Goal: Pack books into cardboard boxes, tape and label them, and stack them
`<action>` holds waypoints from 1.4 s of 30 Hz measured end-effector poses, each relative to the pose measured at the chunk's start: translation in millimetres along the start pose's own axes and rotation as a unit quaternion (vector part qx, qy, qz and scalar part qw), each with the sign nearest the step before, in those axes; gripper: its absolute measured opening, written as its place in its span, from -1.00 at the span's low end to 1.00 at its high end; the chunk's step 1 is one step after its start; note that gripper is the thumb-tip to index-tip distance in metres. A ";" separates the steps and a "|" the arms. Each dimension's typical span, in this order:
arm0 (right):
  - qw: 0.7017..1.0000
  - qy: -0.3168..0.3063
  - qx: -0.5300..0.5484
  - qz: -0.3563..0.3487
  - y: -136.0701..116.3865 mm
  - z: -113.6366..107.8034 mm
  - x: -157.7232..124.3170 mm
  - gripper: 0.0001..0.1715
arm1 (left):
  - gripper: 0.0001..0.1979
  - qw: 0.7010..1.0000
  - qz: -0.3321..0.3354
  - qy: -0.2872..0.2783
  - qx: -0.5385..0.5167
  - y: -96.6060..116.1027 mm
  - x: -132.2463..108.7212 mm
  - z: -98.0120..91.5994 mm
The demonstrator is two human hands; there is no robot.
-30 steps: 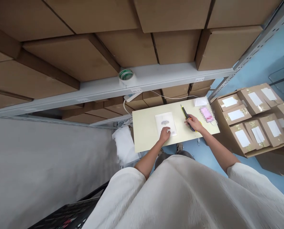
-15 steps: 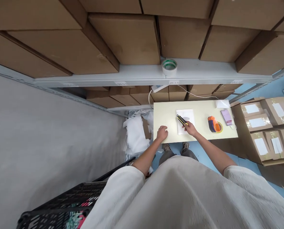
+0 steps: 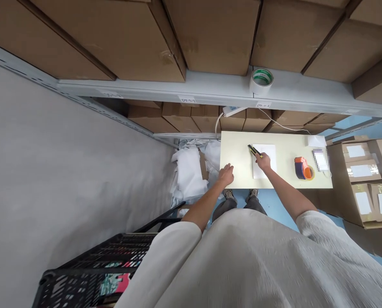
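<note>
— What do we have furthest left?
— A black crate (image 3: 82, 267), then white wrapping (image 3: 189, 169) heaped beside the table (image 3: 237, 143), perhaps put there to save working room.
— And our left hand (image 3: 226, 174)?
— It rests on the table's near left corner, fingers loose and released, gripping nothing we can see; we take it for a prop to lean on.
— Where's the cutter (image 3: 252, 149)?
— In our right hand (image 3: 263, 161), fingers wrapped around it, over the white packet (image 3: 259, 172). Its far end points away and leftward past the packet's edge. Whether it touches the packet, we can't tell.
— Further right?
— The orange-and-purple tape dispenser (image 3: 301, 168) sits apart from the packet, presumably parked within the right hand's reach. Beyond the table stand labelled cartons (image 3: 359, 164), packed close, we suppose, so they brace one another.
</note>
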State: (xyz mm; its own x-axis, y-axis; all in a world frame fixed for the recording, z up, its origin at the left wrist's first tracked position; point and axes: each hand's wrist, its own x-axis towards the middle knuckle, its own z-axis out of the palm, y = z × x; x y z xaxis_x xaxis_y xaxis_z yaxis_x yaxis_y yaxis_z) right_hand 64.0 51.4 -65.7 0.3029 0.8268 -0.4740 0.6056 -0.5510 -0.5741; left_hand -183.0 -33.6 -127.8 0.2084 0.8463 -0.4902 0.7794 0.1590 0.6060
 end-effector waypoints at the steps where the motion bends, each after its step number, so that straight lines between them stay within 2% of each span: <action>1: 1.000 -0.003 -0.002 0.005 -1.6 0.9 1.5 -0.77 | -0.41 1.000 0.004 -0.007 0.016 -0.5 -0.9 -0.2; 6: 0.999 -0.025 -0.012 0.020 -2.1 0.1 -3.9 -0.77 | -0.37 0.992 0.016 -0.052 0.113 1.0 -4.1 -3.3; 10: 0.998 -0.047 -0.021 0.027 9.9 -5.1 -17.7 -0.77 | -0.39 0.990 0.019 -0.048 0.133 4.0 -4.6 -5.1; 19: 0.990 -0.135 -0.035 0.026 84.1 -23.2 -83.4 -0.71 | -0.45 0.989 0.017 -0.028 0.146 6.5 -4.9 -0.6; 24: 0.984 -0.157 -0.073 0.039 105.7 -28.6 -106.5 -0.59 | -0.46 0.987 0.021 -0.018 0.156 5.7 -1.3 3.4; 29: 0.984 -0.159 -0.062 0.047 106.5 -31.1 -110.6 -0.55 | -0.46 0.986 0.018 -0.019 0.165 3.5 2.0 5.5; 33: 0.993 -0.110 -0.014 0.043 100.2 -37.5 -108.4 -0.42 | -0.43 0.984 0.009 -0.033 0.176 4.0 1.8 3.8; 38: 0.993 -0.064 0.101 0.014 81.7 -52.7 -100.2 -0.30 | -0.42 0.982 -0.001 -0.046 0.186 8.5 2.3 -0.1; 42: 0.986 -0.023 0.165 0.001 62.4 -65.1 -94.3 -0.33 | -0.41 0.978 -0.004 -0.058 0.199 11.9 2.4 -3.0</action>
State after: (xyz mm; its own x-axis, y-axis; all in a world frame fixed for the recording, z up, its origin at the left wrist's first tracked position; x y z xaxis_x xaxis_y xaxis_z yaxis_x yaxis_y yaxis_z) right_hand 121.1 -53.7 -13.4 0.2653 0.8243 -0.5002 0.3311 -0.5651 -0.7557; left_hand -174.9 -28.2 -119.9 0.2496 0.7794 -0.5747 0.9444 -0.0647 0.3224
